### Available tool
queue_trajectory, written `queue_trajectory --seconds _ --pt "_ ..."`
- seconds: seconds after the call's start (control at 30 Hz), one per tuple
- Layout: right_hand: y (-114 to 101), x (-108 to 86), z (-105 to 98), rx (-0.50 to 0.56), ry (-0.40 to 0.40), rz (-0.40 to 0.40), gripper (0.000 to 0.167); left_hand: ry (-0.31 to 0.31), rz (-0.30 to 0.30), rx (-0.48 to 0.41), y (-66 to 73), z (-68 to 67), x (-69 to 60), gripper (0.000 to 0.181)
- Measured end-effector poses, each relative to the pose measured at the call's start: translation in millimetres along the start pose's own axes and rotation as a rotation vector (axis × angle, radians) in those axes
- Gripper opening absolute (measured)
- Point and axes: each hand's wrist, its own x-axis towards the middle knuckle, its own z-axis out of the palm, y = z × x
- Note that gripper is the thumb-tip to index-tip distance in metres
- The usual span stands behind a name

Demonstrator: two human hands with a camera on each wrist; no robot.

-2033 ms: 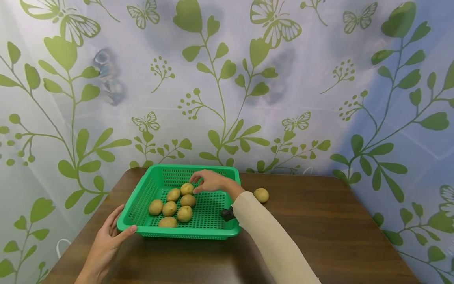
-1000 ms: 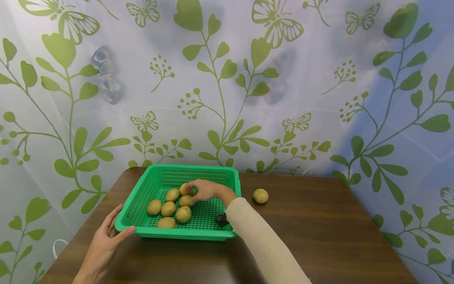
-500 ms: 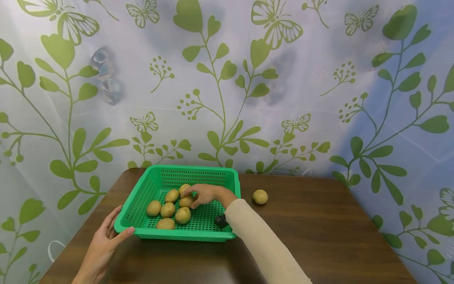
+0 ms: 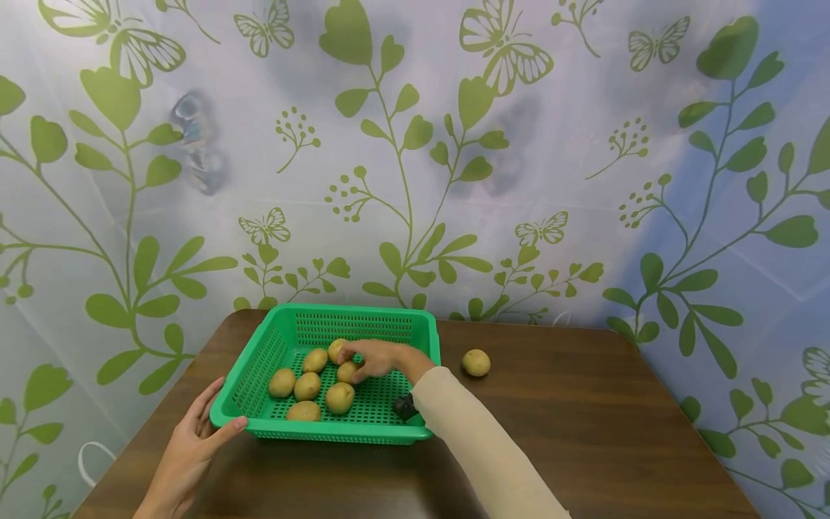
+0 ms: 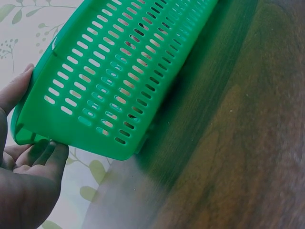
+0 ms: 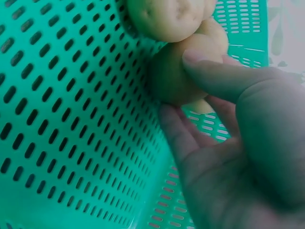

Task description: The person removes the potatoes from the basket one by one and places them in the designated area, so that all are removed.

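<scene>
The right hand pinches a potato; the left hand grips a green plastic basket, its slotted outside plain only from the left wrist.

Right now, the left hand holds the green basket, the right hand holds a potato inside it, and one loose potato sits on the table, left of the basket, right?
No: the head view shows the loose potato on the table to the right of the basket. Otherwise, yes: the left hand holds the basket and the right hand a potato inside it.
</scene>
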Motion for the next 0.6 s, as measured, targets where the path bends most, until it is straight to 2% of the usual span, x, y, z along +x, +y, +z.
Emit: queue_trajectory --seconds 0.33,0.47,0.6 --pt "-2.0 -3.2 -3.3 -0.011 0.026 0.035 0.047 0.007 -0.025 0.047 1.5 0.4 -2.0 0.083" --pt "-4.2 -3.3 -6.7 -0.031 0.034 0.028 0.048 0.01 -0.015 0.027 0.8 1.4 -1.7 0.083" --pt "-6.8 -4.8 -9.0 -0.006 0.042 0.026 0.048 0.01 -0.003 0.022 -0.7 0.7 -3.4 0.082"
